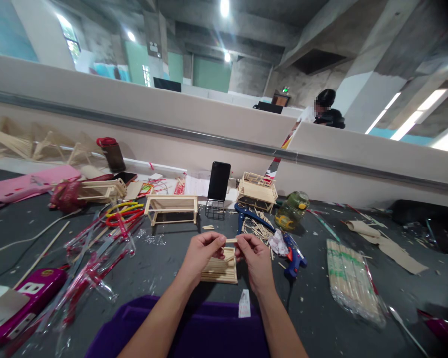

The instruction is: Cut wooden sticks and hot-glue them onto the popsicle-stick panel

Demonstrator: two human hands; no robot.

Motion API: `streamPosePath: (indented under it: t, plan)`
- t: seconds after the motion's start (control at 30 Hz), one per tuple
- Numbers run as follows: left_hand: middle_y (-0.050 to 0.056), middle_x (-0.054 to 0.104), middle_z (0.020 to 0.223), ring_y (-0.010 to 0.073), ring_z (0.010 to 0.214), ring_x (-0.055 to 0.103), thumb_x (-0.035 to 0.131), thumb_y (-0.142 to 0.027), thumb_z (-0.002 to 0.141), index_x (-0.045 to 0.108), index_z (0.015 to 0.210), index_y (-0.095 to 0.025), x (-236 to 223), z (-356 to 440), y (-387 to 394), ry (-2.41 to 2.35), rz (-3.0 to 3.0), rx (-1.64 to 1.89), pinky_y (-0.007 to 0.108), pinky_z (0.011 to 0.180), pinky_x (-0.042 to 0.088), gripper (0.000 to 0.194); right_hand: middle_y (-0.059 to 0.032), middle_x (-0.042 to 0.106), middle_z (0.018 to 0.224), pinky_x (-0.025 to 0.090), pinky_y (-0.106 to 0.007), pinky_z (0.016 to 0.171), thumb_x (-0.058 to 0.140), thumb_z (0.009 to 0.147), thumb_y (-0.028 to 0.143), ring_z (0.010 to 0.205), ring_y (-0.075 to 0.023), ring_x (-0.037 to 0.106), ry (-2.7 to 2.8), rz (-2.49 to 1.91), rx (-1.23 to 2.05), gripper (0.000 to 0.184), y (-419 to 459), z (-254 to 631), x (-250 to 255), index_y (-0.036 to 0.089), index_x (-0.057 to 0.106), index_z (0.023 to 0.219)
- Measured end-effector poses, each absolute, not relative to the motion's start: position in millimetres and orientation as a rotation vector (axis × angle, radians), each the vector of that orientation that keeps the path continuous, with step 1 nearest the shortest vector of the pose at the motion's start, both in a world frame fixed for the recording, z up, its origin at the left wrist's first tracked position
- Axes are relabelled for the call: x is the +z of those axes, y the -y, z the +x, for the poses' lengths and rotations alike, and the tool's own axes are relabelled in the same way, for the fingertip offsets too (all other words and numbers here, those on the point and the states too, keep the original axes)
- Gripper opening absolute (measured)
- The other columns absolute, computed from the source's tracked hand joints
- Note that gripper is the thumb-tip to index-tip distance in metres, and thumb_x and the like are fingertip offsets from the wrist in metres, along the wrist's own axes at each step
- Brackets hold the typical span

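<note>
Between the fingertips of my left hand (208, 251) and my right hand (254, 256) is a short thin wooden stick (231, 240), pinched at both ends. Just below it lies a flat panel of wooden sticks (220, 273) side by side; my hands partly cover it. Behind my hands a few short stick pieces (208, 227) lie on the table. Right of my right hand are a pile of cut sticks (259, 229), a dark blue cutter (252, 215), crumpled paper (279, 242) and a blue glue gun (294, 257).
A small wooden bench frame (171, 198) and a small wooden bed-like model (257, 191) flank a phone on a wire stand (218, 184). A green bottle (291, 211) and packed sticks (353, 278) are at right. Plastic wrappers (93, 268) clutter the left. A person (328, 112) is beyond the partition.
</note>
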State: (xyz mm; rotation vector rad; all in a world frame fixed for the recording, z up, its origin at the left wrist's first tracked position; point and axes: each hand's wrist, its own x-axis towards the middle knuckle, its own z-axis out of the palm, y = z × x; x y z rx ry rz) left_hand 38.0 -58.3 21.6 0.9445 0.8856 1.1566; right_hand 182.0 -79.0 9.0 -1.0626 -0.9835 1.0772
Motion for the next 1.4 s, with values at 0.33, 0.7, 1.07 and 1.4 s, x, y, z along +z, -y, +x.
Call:
streamPosePath:
  t: [0.33,0.7,1.07,1.4]
  plan:
    - [0.001,0.064,0.062,0.0100,0.053,0.057,0.075,-0.040,0.066,0.069,0.077,-0.013,16.7,38.6,57.4,-0.851,0.935,1.162,0.021,0.055,0.048,0.030,0.0041,0.056,0.060,0.040,-0.018,0.048,0.066,0.076,0.040,0.050,-0.0081,0.049,0.963,-1.077,1.075,0.022,77.7,181.3,6.0,0.018,0.062,0.075]
    - [0.001,0.064,0.061,0.0098,0.052,0.057,0.079,-0.035,0.061,0.069,0.075,-0.012,17.5,38.0,57.1,-0.846,0.858,1.155,0.023,0.056,0.050,0.029,0.0027,0.058,0.064,0.037,-0.020,0.046,0.066,0.075,0.043,0.049,-0.0090,0.047,0.950,-1.122,1.018,0.026,75.9,181.1,4.4,0.018,0.062,0.077]
    - [0.001,0.062,0.061,0.0074,0.047,0.055,0.080,-0.037,0.059,0.066,0.069,-0.012,20.1,35.8,56.7,-0.853,0.730,1.184,0.022,0.052,0.050,0.030,-0.0081,0.059,0.106,0.043,-0.038,0.085,0.061,0.078,0.032,0.100,-0.0228,0.054,1.255,-1.262,0.369,0.026,78.1,192.6,8.8,0.020,0.061,0.101]
    - [0.000,0.062,0.061,0.0074,0.047,0.053,0.078,-0.037,0.062,0.065,0.069,-0.012,20.5,35.9,57.2,-0.839,0.747,1.181,0.023,0.051,0.050,0.028,-0.0050,0.058,0.092,0.039,-0.037,0.086,0.062,0.078,0.033,0.093,-0.0216,0.052,1.417,-1.295,0.284,0.013,78.8,185.5,8.7,0.022,0.066,0.074]
